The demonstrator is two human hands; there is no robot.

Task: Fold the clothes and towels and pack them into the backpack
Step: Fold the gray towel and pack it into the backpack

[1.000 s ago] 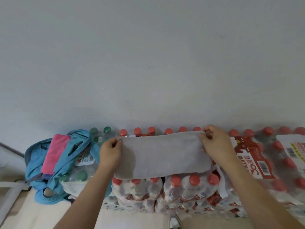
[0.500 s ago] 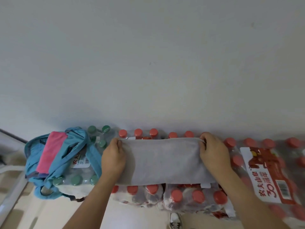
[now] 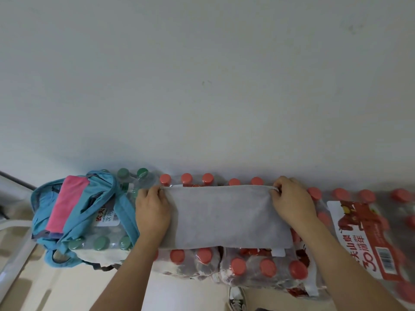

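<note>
- Right now the grey towel (image 3: 224, 216) lies folded into a long band across the tops of the red-capped bottle packs (image 3: 265, 268), close to the wall. The left hand (image 3: 152, 212) covers its left end and the right hand (image 3: 292, 205) its right end.
- The right fingers (image 3: 277, 193) are curled and pinch the far right corner, where the layered edges show. The left fingers (image 3: 157, 191) lie close together, bent over the far left corner; I cannot tell whether the thumb sits beneath.
- The caps make a bumpy bed, so the cloth can sag between them. The next crease would then probably come out crooked.
- If either pinch loosens during the next fold, the layers are likely to slide apart and the edges to stop matching.
- The near edge reaches the front row of caps. A pull towards the body could drag the towel off the slick wrapping and down to the floor by the shoe (image 3: 235, 297).
- The blue backpack (image 3: 41, 207) slumps just beside the left hand, on the green-capped bottle pack (image 3: 101, 242), with a pink cloth (image 3: 66, 203) showing in its mouth. That soft mouth may collapse, so pushing the towel in one-handed could undo the fold or shove the bag off its perch.
</note>
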